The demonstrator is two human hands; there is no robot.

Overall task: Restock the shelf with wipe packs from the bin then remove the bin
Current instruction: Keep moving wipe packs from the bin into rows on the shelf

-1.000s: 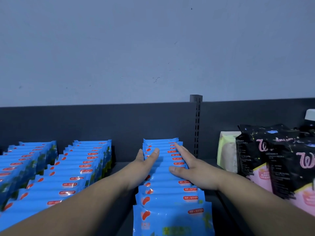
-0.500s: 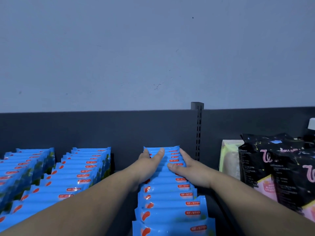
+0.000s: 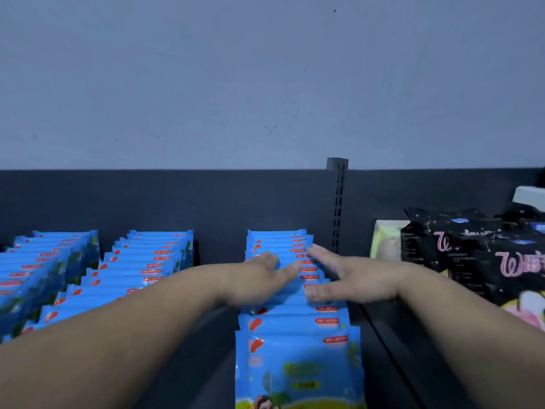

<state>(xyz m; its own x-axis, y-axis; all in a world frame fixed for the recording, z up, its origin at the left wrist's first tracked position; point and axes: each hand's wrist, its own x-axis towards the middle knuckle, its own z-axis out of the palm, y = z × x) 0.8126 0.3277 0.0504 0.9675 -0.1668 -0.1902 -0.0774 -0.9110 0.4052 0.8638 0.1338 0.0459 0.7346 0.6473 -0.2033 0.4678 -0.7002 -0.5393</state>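
A row of blue wipe packs (image 3: 298,329) with red labels stands upright on the dark shelf (image 3: 200,367), running from the front edge to the back panel. My left hand (image 3: 259,280) lies flat on the left side of this row, fingers extended. On the row's right side rests my right hand (image 3: 351,278), fingers spread, thumb over the pack tops. Neither hand grips a pack. Two more rows of the same blue packs (image 3: 141,267) (image 3: 38,267) fill the shelf to the left. The bin is out of sight.
A slotted upright post (image 3: 337,202) stands against the dark back panel just right of the row. Black bags with pink lettering (image 3: 483,258) and a pale yellow pack (image 3: 386,239) crowd the right side. A grey wall rises behind the shelf.
Both hands have drawn back slightly toward me along the middle row and the fingers have spread wider. The camera has tilted a little, showing the front pack's face.
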